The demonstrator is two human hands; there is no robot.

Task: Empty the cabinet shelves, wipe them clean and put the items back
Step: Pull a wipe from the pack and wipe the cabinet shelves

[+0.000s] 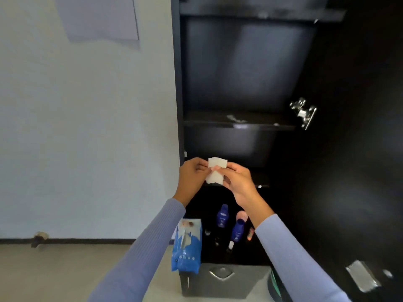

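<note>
Both hands pinch a folded white wipe [216,173] by its side edges, the left hand [193,177] on its left, the right hand [236,182] on its right, thumbs and fingertips closed on it in front of the dark cabinet [239,73]. It looks thin, limp and light, probably damp; I judge it best held by the edges while it is unfolded, then flattened under the palm for wiping. Just beyond it, the middle shelf [218,118] carries pale smears. Below, blue bottles [222,216] stand in the lower compartment, with the blue wipe pack [186,247] to their left.
</note>
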